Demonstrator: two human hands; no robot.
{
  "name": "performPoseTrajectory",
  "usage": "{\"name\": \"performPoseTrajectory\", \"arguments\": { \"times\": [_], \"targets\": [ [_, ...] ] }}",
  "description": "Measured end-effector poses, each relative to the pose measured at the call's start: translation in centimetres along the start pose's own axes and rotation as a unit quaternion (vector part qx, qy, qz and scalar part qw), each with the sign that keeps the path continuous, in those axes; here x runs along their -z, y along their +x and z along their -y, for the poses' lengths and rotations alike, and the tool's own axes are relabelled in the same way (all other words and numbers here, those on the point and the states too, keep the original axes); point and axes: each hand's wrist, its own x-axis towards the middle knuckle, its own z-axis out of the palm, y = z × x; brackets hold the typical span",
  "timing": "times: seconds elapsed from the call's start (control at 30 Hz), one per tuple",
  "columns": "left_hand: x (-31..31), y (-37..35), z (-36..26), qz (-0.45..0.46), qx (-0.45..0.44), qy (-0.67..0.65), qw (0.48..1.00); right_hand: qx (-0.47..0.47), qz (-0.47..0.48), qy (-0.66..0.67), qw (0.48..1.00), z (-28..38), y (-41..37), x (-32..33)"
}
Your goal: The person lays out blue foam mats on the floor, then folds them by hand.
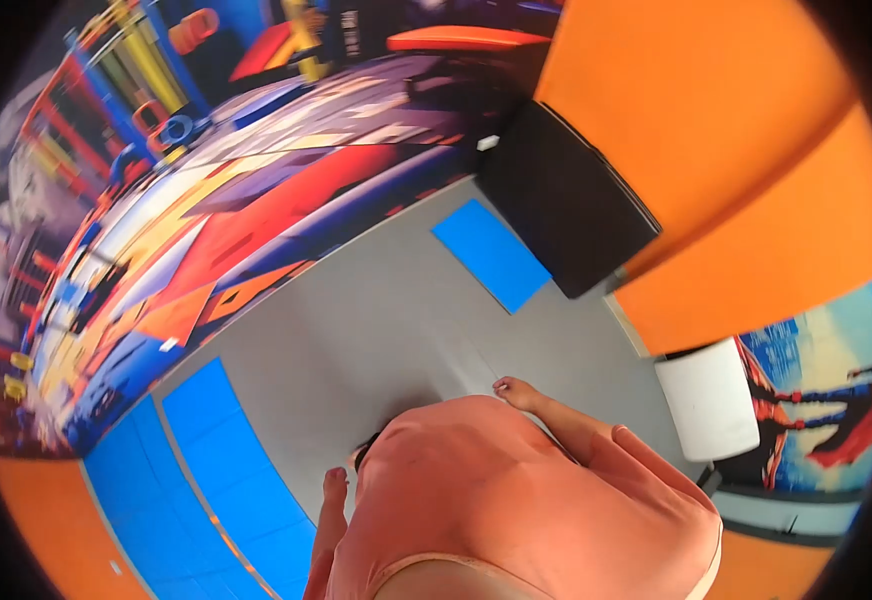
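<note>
Both of my arms hang down beside my salmon-coloured shirt [476, 470]. My right hand [516, 391] is over the grey floor [376, 270], its fingers loosely bent and a little apart, with nothing visible in them. My left hand [335, 484] hangs low by my other side, small in view, fingers loosely apart and no object seen. Neither hand touches anything that I can make out. Part of a dark shape [364, 452] shows at the shirt's front edge.
Blue mats [218, 430] lie at the left, and a smaller blue mat [493, 255] lies ahead beside a large black panel [568, 200]. A white chair back [708, 400] stands at the right by the orange wall [696, 110]. A colourful mural [246, 200] covers the left wall.
</note>
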Motion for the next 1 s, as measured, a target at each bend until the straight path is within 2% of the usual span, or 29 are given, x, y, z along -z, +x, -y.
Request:
{"name": "performPoseTrajectory", "arguments": {
  "times": [0.03, 0.1, 0.13, 0.2, 0.23, 0.3, 0.43, 0.5, 0.57, 0.63, 0.67, 0.7, 0.73, 0.83, 0.87, 0.93, 1.0],
  "targets": [
    [-1.8, 0.6, -1.9, 0.014, -0.002, 0.015, 1.000, -0.011, -0.010, 0.015, 1.000, -3.1, -1.1, 1.2],
    [-5.8, 3.1, -7.2, 0.047, -0.074, 0.129, 0.988, -0.061, -0.156, 0.096, 0.981, -7.4, -2.9, 3.7],
    [-7.8, 4.1, -10.5, 0.055, -0.086, 0.137, 0.985, -0.062, -0.168, 0.107, 0.978, -9.0, -3.6, 5.0],
    [-11.4, 5.0, -16.2, 0.117, -0.111, 0.202, 0.966, -0.131, -0.210, 0.277, 0.928, -11.9, -5.2, 6.1],
    [-12.9, 6.0, -18.0, 0.123, -0.116, 0.209, 0.963, -0.134, -0.216, 0.284, 0.924, -11.5, -6.1, 7.0],
    [-15.4, 7.2, -20.5, 0.151, -0.201, 0.168, 0.953, -0.199, -0.200, 0.358, 0.890, -10.8, -7.9, 7.9],
    [-17.3, 9.4, -23.7, 0.195, -0.186, 0.194, 0.943, -0.247, -0.195, 0.413, 0.855, -9.8, -6.5, 8.9],
    [-17.3, 10.9, -23.0, 0.209, -0.118, 0.250, 0.938, -0.218, -0.177, 0.474, 0.834, -7.6, -5.5, 10.1],
    [-17.0, 9.3, -25.7, 0.193, -0.089, 0.370, 0.904, -0.199, -0.176, 0.480, 0.836, -6.0, -3.6, 11.4],
    [-16.3, 11.9, -24.4, 0.232, -0.001, 0.399, 0.887, -0.176, -0.175, 0.475, 0.844, -4.3, -1.9, 13.9],
    [-13.6, 15.0, -20.8, 0.235, -0.005, 0.393, 0.889, -0.149, -0.183, 0.477, 0.847, -3.4, -1.4, 14.9],
    [-15.7, 14.9, -22.8, 0.245, -0.025, 0.512, 0.823, -0.119, -0.191, 0.476, 0.850, -2.7, -0.9, 16.2],
    [-17.0, 16.2, -24.5, 0.247, -0.031, 0.505, 0.827, -0.115, -0.196, 0.469, 0.854, -2.3, -0.5, 17.4],
    [-17.3, 20.6, -27.7, 0.249, 0.029, 0.511, 0.822, -0.119, -0.225, 0.457, 0.852, -1.5, 0.5, 19.9],
    [-17.7, 22.0, -29.2, 0.251, 0.052, 0.515, 0.818, -0.146, -0.222, 0.453, 0.851, -1.6, 0.5, 20.6],
    [-19.9, 26.8, -33.6, 0.318, -0.051, 0.566, 0.759, -0.177, -0.221, 0.447, 0.849, -2.2, 0.8, 21.7],
    [-22.3, 30.7, -36.9, 0.293, -0.232, 0.574, 0.728, -0.246, -0.215, 0.442, 0.836, -3.4, 1.1, 23.1]
  ]
}}
